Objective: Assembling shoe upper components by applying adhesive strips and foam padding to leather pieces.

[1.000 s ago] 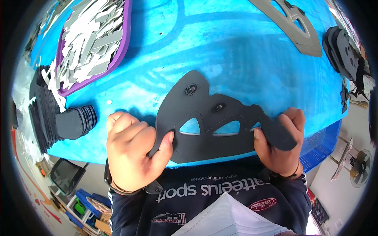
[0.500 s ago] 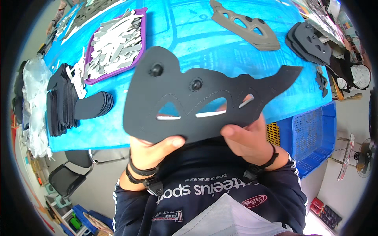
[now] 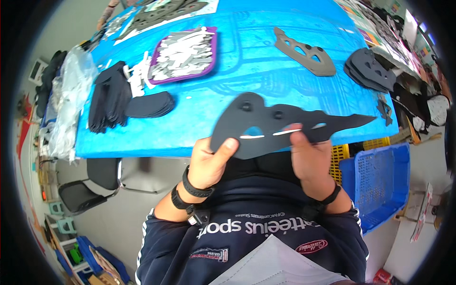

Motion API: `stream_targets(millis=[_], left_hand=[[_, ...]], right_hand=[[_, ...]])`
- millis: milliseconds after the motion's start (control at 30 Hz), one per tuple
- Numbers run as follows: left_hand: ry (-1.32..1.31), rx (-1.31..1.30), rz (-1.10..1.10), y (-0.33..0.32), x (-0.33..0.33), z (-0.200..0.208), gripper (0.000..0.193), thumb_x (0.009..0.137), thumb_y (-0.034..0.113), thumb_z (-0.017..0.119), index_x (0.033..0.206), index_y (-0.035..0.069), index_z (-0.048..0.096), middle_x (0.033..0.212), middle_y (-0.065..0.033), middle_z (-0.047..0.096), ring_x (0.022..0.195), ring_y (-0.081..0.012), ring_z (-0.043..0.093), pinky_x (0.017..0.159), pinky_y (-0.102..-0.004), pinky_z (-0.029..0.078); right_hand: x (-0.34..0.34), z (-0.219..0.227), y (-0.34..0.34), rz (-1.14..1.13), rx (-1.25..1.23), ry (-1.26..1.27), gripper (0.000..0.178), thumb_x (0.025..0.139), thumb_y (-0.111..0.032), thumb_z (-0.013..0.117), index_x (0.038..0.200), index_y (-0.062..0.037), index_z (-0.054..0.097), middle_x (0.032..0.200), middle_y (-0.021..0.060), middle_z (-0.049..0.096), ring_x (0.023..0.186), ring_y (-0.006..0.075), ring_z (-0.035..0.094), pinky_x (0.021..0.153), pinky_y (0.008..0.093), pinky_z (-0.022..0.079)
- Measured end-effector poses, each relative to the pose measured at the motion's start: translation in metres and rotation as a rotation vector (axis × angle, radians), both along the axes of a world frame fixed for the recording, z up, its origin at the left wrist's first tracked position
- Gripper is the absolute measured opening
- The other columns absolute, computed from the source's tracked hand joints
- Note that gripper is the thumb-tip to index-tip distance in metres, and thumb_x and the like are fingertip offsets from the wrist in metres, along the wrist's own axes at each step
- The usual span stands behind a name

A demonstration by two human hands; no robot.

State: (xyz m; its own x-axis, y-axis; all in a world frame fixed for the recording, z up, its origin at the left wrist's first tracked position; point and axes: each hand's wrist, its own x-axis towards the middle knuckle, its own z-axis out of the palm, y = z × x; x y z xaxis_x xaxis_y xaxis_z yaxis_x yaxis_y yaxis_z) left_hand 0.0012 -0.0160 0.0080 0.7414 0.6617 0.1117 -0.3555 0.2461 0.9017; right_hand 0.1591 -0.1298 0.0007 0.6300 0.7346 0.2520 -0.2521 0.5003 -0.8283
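Note:
Between my hands is a dark grey shaped flat panel (image 3: 263, 126) with triangular cut-outs, stitching and two round black studs. White edges show along the lower sides of its cut-outs. My left hand (image 3: 213, 156) grips the left lower edge, its thumb on top. Along the lower right edge, my right hand (image 3: 308, 156) holds the panel, thumb over the front near the middle cut-out; its other fingers are mostly hidden behind. The panel is held over the near edge of the blue-covered table (image 3: 199, 107), its pointed end to the right.
A purple tray (image 3: 212, 61) holds white and grey strips. Stacked black pieces (image 3: 110, 102) and rounded black pieces (image 3: 151, 104) lie at left. A brown-grey panel (image 3: 306, 57) and stacked dark panels (image 3: 370, 69) lie at right. A blue crate (image 3: 380, 178) stands beside the table.
The panel has moved lower and to the right, farther from the camera, and tilted flatter. Both hands still grip it; my right thumb now lies higher on its front. My view has shifted.

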Motion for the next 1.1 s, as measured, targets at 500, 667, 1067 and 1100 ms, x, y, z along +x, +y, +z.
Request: stream_targets(millis=[500,667,1067,1100], left_hand=[[1.033,1.179,0.077,0.171,-0.077,0.056,0.054,0.058,0.017,0.080,0.108,0.009,0.061,0.098,-0.0057,0.059,0.073,-0.0160,0.049,0.066,-0.0259,0.043],[0.891,1.043,0.080,0.185,-0.086,0.049,0.051,0.056,0.012,0.081,0.103,0.010,0.063,0.091,0.0015,0.055,0.064,-0.0075,0.040,0.058,-0.0213,0.038],[-0.216,0.803,0.557,0.082,-0.059,0.066,0.082,0.056,0.028,0.084,0.117,0.009,0.033,0.116,-0.0207,0.048,0.102,-0.0265,0.052,0.087,-0.0353,0.044],[-0.228,0.760,0.530,0.066,-0.047,0.057,0.085,0.053,0.032,0.086,0.115,0.011,0.031,0.115,-0.0210,0.048,0.101,-0.0263,0.053,0.085,-0.0351,0.044]], right_hand=[[0.015,0.005,0.029,-0.284,-0.386,-1.635,0.030,0.069,-0.015,0.062,0.097,-0.0030,0.059,0.096,0.0076,0.059,0.085,0.0232,0.055,0.072,0.0322,0.044],[0.019,0.011,0.024,-0.036,-0.241,-1.537,0.060,0.067,-0.032,0.071,0.115,-0.0009,0.052,0.107,0.0131,0.056,0.098,0.0290,0.052,0.085,0.0385,0.042],[0.041,0.009,0.015,-0.160,-0.603,-1.393,0.082,0.061,-0.036,0.076,0.126,0.0011,0.040,0.125,0.0176,0.046,0.112,0.0328,0.044,0.092,0.0404,0.039],[0.040,0.011,0.016,-0.240,-0.536,-1.403,0.081,0.061,-0.034,0.076,0.126,0.0000,0.041,0.124,0.0166,0.047,0.112,0.0322,0.045,0.092,0.0401,0.039]])
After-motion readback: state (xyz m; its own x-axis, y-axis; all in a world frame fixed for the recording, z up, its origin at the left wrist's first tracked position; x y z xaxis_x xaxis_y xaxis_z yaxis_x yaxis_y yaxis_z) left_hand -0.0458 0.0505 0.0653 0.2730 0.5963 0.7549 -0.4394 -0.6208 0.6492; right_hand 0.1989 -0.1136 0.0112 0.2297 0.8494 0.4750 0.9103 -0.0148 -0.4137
